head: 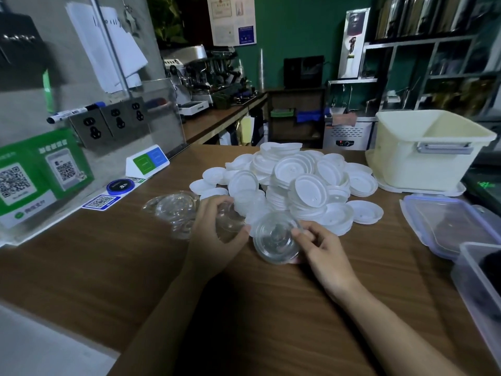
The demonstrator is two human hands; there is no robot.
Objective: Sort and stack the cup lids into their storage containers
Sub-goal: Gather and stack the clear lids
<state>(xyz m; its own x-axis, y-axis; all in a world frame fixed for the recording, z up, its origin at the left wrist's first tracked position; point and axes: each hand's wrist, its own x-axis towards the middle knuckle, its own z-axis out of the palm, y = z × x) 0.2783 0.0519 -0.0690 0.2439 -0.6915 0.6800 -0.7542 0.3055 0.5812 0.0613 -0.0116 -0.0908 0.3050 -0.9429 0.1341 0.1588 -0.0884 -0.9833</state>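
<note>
A big heap of white cup lids (298,180) lies in the middle of the wooden counter (257,308). Left of it sits a small pile of clear lids (173,207). My left hand (214,234) grips a clear lid (230,218) at the heap's near edge. My right hand (322,251) pinches another clear lid (273,240) by its right rim, holding it just above the counter. A tall cream storage bin (423,153) stands open at the far right. A clear container (477,280) sits at the right edge, partly cut off.
A clear clip-on container lid (444,223) lies near the right edge. QR code stands (40,175), a blue disc (120,185) and a small white sign (147,160) line the left side. Wall sockets and an espresso machine are behind.
</note>
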